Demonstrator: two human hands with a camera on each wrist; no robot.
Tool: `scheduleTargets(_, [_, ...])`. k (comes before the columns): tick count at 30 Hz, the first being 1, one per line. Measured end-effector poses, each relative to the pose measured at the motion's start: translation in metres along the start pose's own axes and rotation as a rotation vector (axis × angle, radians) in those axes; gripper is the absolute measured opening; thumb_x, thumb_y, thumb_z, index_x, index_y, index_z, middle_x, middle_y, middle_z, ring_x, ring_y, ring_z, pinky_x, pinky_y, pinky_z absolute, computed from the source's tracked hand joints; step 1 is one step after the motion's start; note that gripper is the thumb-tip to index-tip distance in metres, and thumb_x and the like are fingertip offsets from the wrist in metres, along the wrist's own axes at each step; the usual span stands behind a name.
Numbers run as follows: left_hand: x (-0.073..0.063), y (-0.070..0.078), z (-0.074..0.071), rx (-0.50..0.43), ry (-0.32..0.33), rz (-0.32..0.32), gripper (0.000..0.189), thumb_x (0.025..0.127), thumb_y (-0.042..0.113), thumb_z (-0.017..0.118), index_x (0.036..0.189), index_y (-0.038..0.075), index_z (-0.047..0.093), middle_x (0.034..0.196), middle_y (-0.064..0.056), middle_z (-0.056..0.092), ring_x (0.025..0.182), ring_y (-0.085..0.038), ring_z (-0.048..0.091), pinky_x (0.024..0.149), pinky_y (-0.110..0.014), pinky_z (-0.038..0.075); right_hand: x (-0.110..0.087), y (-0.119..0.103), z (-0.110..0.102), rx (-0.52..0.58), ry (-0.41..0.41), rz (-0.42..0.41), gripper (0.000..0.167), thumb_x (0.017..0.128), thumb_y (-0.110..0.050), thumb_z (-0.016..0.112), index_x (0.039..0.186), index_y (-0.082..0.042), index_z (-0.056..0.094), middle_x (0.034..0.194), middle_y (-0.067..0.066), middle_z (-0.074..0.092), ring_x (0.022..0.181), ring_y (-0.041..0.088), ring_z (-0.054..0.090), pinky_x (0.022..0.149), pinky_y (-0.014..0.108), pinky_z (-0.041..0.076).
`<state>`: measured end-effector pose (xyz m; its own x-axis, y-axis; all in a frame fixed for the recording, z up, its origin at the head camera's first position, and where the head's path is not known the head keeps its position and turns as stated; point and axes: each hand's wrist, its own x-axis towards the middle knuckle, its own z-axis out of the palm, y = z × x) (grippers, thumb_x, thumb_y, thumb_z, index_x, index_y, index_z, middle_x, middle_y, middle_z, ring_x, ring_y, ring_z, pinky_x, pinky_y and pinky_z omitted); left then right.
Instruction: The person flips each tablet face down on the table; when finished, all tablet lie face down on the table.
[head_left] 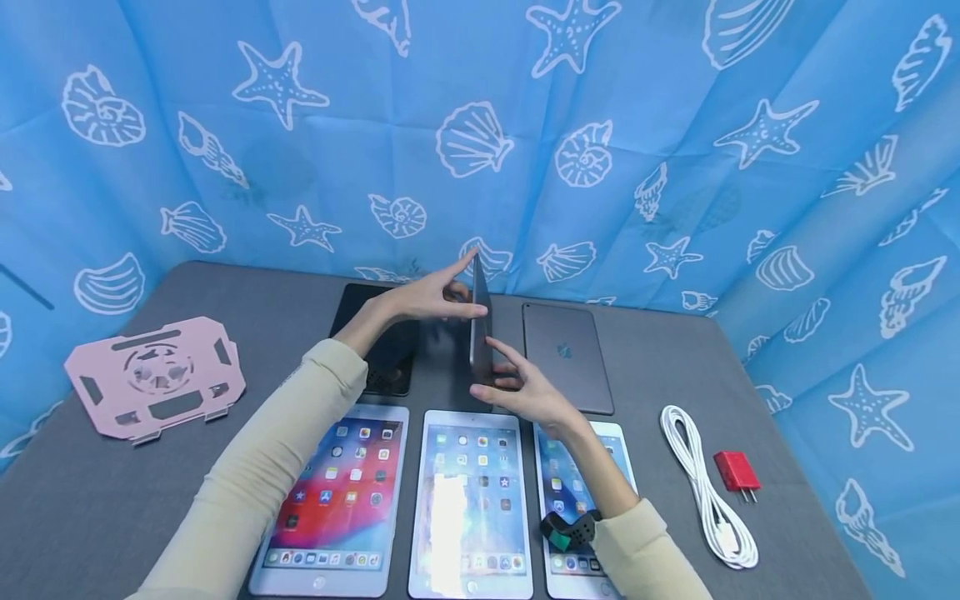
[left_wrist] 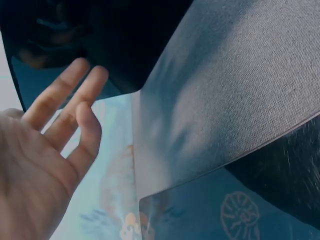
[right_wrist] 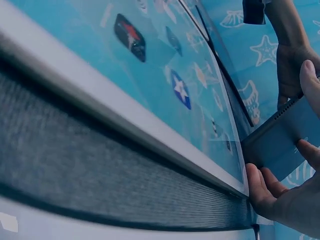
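Note:
A dark grey tablet (head_left: 482,283) stands on edge over the table's middle, seen nearly side-on from above. My left hand (head_left: 431,296) grips its far part, index finger along the top edge and thumb against the side. In the left wrist view, loose fingers of that left hand (left_wrist: 50,135) overlap the tablet's black screen (left_wrist: 100,30). Lower down, my right hand (head_left: 528,392) holds the near end between thumb and fingers. The right wrist view shows the tablet's grey back (right_wrist: 280,142) with the right hand (right_wrist: 295,200) at it.
Three lit white tablets (head_left: 330,500), (head_left: 472,500), (head_left: 585,483) lie along the front. A black-screened tablet (head_left: 390,379) and a grey face-down tablet (head_left: 566,358) flank the hands. A pink laptop stand (head_left: 120,375) is left; a white cable (head_left: 701,483) and red charger (head_left: 737,471) are right.

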<state>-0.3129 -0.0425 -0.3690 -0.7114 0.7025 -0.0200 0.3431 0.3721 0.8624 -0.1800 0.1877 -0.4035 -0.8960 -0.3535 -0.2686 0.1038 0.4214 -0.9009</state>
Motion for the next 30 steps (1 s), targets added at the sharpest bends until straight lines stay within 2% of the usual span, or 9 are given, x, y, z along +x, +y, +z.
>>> scheduleTargets(7, [-0.002, -0.002, -0.002, 0.025, 0.013, 0.030, 0.111, 0.094, 0.041, 0.069, 0.164, 0.018, -0.013, 0.096, -0.011, 0.070, 0.096, -0.042, 0.066, 0.084, -0.037, 0.047, 0.000, -0.001, 0.004, -0.081, 0.019, -0.037, 0.085, 0.096, -0.031, 0.073, 0.164, -0.029, 0.022, 0.159, 0.026, 0.033, 0.146, 0.051, 0.038, 0.108, 0.066, 0.044])
scheduleTargets(15, [-0.003, -0.007, -0.002, 0.018, 0.029, 0.071, 0.112, 0.093, 0.040, 0.071, 0.164, 0.015, -0.012, 0.091, -0.008, 0.070, 0.091, -0.046, 0.062, 0.079, -0.034, 0.046, 0.000, -0.001, 0.006, -0.092, 0.033, -0.034, 0.086, 0.095, -0.031, 0.074, 0.164, -0.028, 0.024, 0.158, 0.026, 0.033, 0.146, 0.051, 0.039, 0.106, 0.064, 0.046])
scheduleTargets(17, [-0.004, -0.008, -0.003, 0.014, 0.033, 0.075, 0.112, 0.093, 0.039, 0.071, 0.164, 0.014, -0.013, 0.089, -0.008, 0.069, 0.089, -0.045, 0.061, 0.078, -0.034, 0.045, 0.001, -0.002, 0.007, -0.102, 0.036, -0.036, 0.086, 0.094, -0.032, 0.075, 0.164, -0.028, 0.024, 0.159, 0.026, 0.033, 0.145, 0.051, 0.040, 0.106, 0.064, 0.047])
scheduleTargets(20, [-0.006, -0.009, -0.004, 0.011, 0.036, 0.083, 0.113, 0.093, 0.037, 0.071, 0.164, 0.013, -0.013, 0.087, -0.007, 0.067, 0.082, -0.037, 0.060, 0.077, -0.034, 0.045, 0.002, -0.003, 0.008, -0.119, 0.045, -0.042, 0.086, 0.094, -0.032, 0.075, 0.164, -0.028, 0.025, 0.159, 0.025, 0.034, 0.145, 0.050, 0.040, 0.106, 0.064, 0.046])
scheduleTargets(25, [-0.008, -0.010, -0.005, 0.007, 0.036, 0.093, 0.121, 0.089, 0.050, 0.074, 0.164, 0.012, -0.013, 0.086, -0.006, 0.066, 0.076, -0.021, 0.058, 0.076, -0.033, 0.045, 0.002, -0.004, 0.009, -0.139, 0.055, -0.059, 0.086, 0.094, -0.032, 0.076, 0.163, -0.027, 0.026, 0.163, 0.023, 0.029, 0.146, 0.048, 0.039, 0.109, 0.065, 0.043])
scheduleTargets(30, [-0.009, -0.012, -0.004, -0.029, 0.028, 0.088, 0.130, 0.084, 0.057, 0.079, 0.163, 0.014, -0.015, 0.083, -0.005, 0.063, 0.075, -0.029, 0.059, 0.076, -0.032, 0.048, 0.001, -0.005, 0.011, -0.165, 0.061, -0.068, 0.086, 0.093, -0.034, 0.076, 0.163, -0.026, 0.027, 0.164, 0.024, 0.024, 0.145, 0.048, 0.038, 0.113, 0.065, 0.039])
